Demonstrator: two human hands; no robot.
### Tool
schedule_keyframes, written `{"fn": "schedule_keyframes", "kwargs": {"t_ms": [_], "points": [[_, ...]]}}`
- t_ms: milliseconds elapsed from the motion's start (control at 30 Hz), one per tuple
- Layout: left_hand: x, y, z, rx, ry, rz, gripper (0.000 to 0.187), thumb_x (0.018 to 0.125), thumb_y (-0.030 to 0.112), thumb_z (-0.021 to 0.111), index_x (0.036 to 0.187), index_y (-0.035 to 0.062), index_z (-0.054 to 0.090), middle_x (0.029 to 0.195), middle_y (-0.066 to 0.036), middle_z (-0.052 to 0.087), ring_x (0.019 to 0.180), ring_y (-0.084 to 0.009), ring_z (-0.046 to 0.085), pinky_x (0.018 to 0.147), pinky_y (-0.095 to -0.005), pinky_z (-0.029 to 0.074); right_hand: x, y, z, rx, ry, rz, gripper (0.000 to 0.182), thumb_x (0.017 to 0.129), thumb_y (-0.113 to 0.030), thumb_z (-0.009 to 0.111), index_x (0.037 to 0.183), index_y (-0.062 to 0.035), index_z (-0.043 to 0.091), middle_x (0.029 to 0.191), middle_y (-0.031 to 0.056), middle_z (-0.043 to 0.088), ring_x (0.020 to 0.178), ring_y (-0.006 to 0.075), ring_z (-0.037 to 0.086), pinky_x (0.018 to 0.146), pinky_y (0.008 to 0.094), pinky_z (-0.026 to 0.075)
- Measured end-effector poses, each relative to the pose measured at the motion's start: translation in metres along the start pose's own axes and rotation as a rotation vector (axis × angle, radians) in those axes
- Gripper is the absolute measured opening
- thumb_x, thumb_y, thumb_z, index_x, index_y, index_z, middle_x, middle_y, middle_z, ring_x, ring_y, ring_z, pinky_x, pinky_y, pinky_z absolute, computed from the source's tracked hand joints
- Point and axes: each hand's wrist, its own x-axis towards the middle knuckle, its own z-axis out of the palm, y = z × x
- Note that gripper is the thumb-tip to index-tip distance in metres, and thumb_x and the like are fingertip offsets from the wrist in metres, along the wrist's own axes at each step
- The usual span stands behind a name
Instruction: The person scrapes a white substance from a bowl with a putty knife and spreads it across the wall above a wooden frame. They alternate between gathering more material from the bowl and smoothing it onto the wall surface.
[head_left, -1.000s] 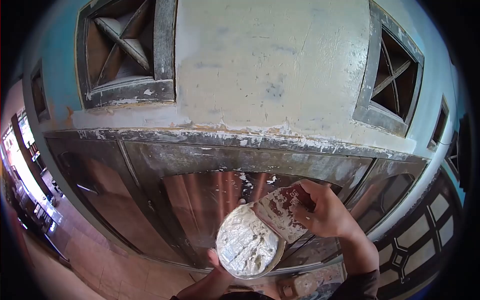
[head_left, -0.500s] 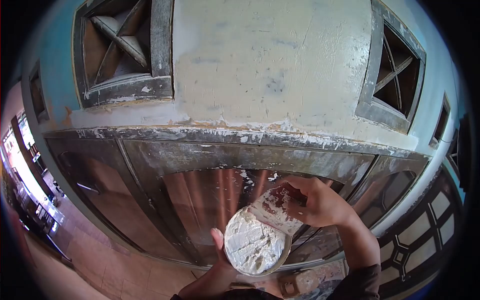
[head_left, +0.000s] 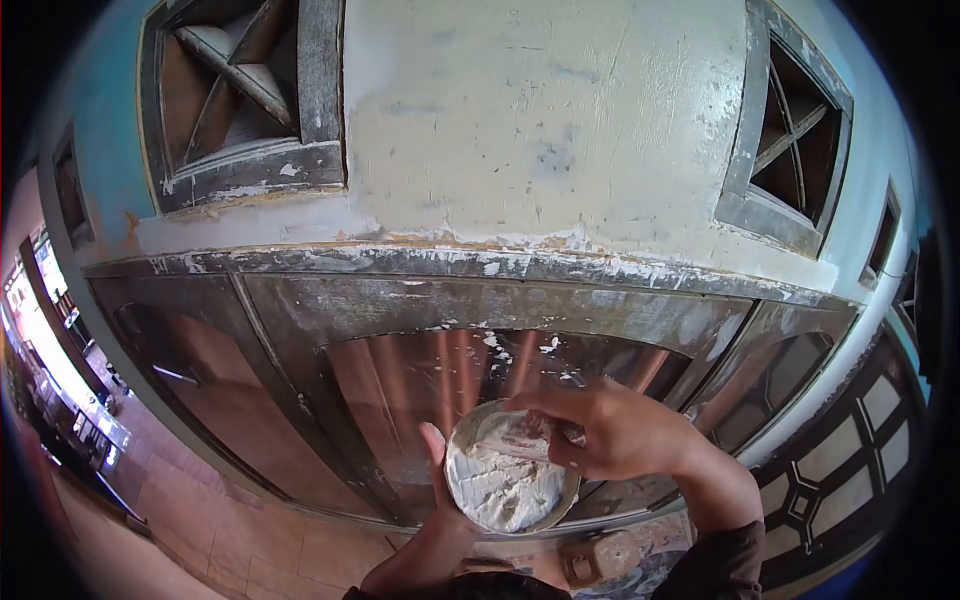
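A round tub of thick white putty sits in my left hand. The thumb points up along its left side, and the other fingers are hidden beneath or behind it. My right hand is closed on a reddish putty scraper smeared with white. Its blade is down inside the tub, against the putty near the far rim. The putty surface is ridged and uneven. Most of the scraper's grip end is covered by my right fingers.
Ahead rises a cream patched wall between two crossed-wood vents. Below runs a chipped ledge over a dark glazed wood frame. Under the tub, a putty-stained box-like object lies near spattered sheeting. Tiled floor extends left.
My right hand has moved down and slightly left, taking the scraper from the tub's upper right rim into the putty. The tub has shifted up slightly in view.
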Motion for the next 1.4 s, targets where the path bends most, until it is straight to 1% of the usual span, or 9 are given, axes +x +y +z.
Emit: {"fn": "schedule_keyframes", "kwargs": {"t_ms": [67, 133, 167, 267, 300, 400, 833, 1300, 1400], "points": [[0.000, 0.001, 0.002, 0.003, -0.001, 0.011, 0.110, 0.084, 0.089, 0.040, 0.148, -0.0005, 0.044, 0.144, -0.024, 0.055, 0.128, -0.0405, 0.056, 0.109, -0.0576, 0.045, -0.006, 0.000, 0.012, -0.066, 0.010, -0.073, 0.045, 0.079, 0.006, 0.068, 0.123, 0.0018, 0.064, 0.098, 0.0187, 0.074, 0.087, 0.0287, 0.075, 0.069, 0.0406, 0.060], [-0.002, 0.001, 0.006, -0.026, -0.067, 0.064, 0.108, 0.085, 0.088, 0.040, 0.147, -0.0004, 0.045, 0.142, -0.023, 0.056, 0.126, -0.0408, 0.057, 0.108, -0.0569, 0.046, -0.015, -0.011, 0.020, -0.278, 0.215, -0.300, 0.041, 0.078, 0.001, 0.071, 0.118, 0.0043, 0.063, 0.097, 0.0201, 0.072, 0.089, 0.0350, 0.071, 0.078, 0.0406, 0.057], [-0.004, 0.004, 0.004, 0.033, -0.064, 0.089, 0.106, 0.086, 0.087, 0.039, 0.147, 0.0002, 0.045, 0.141, -0.023, 0.057, 0.125, -0.0400, 0.058, 0.107, -0.0554, 0.047, -0.019, -0.016, 0.024, -0.314, 0.215, -0.292, 0.034, 0.081, -0.002, 0.071, 0.113, 0.0025, 0.064, 0.108, 0.0183, 0.071, 0.099, 0.0343, 0.070, 0.082, 0.0401, 0.058], [-0.006, 0.009, 0.005, 0.087, -0.056, 0.131, 0.104, 0.088, 0.086, 0.037, 0.148, 0.0006, 0.045, 0.141, -0.023, 0.056, 0.125, -0.0384, 0.059, 0.107, -0.0534, 0.048, -0.025, -0.014, 0.043, -0.463, 0.314, -0.341, 0.036, 0.079, 0.000, 0.070, 0.115, 0.0029, 0.066, 0.114, 0.0170, 0.070, 0.103, 0.0318, 0.071, 0.087, 0.0431, 0.057], [-0.006, 0.009, 0.003, 0.112, -0.044, 0.161, 0.103, 0.090, 0.085, 0.035, 0.149, 0.0008, 0.043, 0.142, -0.023, 0.056, 0.125, -0.0372, 0.059, 0.107, -0.0521, 0.048, -0.030, -0.015, 0.048, -0.557, 0.297, -0.319, 0.036, 0.086, -0.010, 0.067, 0.119, 0.0021, 0.065, 0.122, 0.0170, 0.068, 0.109, 0.0314, 0.069, 0.092, 0.0420, 0.055], [-0.005, 0.010, 0.005, 0.115, -0.108, 0.131, 0.106, 0.089, 0.086, 0.033, 0.150, 0.0003, 0.041, 0.143, -0.023, 0.055, 0.125, -0.0375, 0.059, 0.107, -0.0521, 0.048, -0.034, -0.014, 0.055, -0.606, 0.297, -0.346, 0.042, 0.085, -0.011, 0.067, 0.126, 0.0016, 0.064, 0.126, 0.0168, 0.067, 0.113, 0.0309, 0.068, 0.094, 0.0412, 0.055], [0.004, 0.007, 0.022, 0.018, -0.194, 0.119, 0.115, 0.085, 0.091, 0.027, 0.153, -0.0007, 0.036, 0.147, -0.026, 0.050, 0.128, -0.0419, 0.056, 0.107, -0.0563, 0.047, -0.041, -0.008, 0.062, -0.440, 0.198, -0.327, 0.054, 0.082, -0.005, 0.062, 0.136, -0.0005, 0.060, 0.135, 0.0192, 0.062, 0.127, 0.0351, 0.061, 0.107, 0.0455, 0.050], [0.021, -0.010, 0.048, 0.268, 0.248, 0.359, 0.112, 0.086, 0.091, 0.026, 0.152, 0.0008, 0.039, 0.147, -0.025, 0.050, 0.130, -0.0433, 0.054, 0.108, -0.0585, 0.045, -0.051, -0.005, 0.051, -0.463, 0.244, -0.366, 0.050, 0.085, -0.009, 0.062, 0.136, -0.0104, 0.063, 0.133, 0.0136, 0.064, 0.124, 0.0311, 0.063, 0.106, 0.0449, 0.051], [0.018, -0.008, 0.039, 0.304, 0.123, 0.288, 0.111, 0.087, 0.090, 0.026, 0.152, 0.0004, 0.039, 0.146, -0.026, 0.051, 0.129, -0.0435, 0.055, 0.109, -0.0576, 0.045, -0.047, -0.004, 0.048, -0.548, 0.235, -0.306, 0.048, 0.088, -0.012, 0.061, 0.136, -0.0114, 0.063, 0.134, 0.0127, 0.065, 0.125, 0.0309, 0.063, 0.106, 0.0443, 0.050]]}}
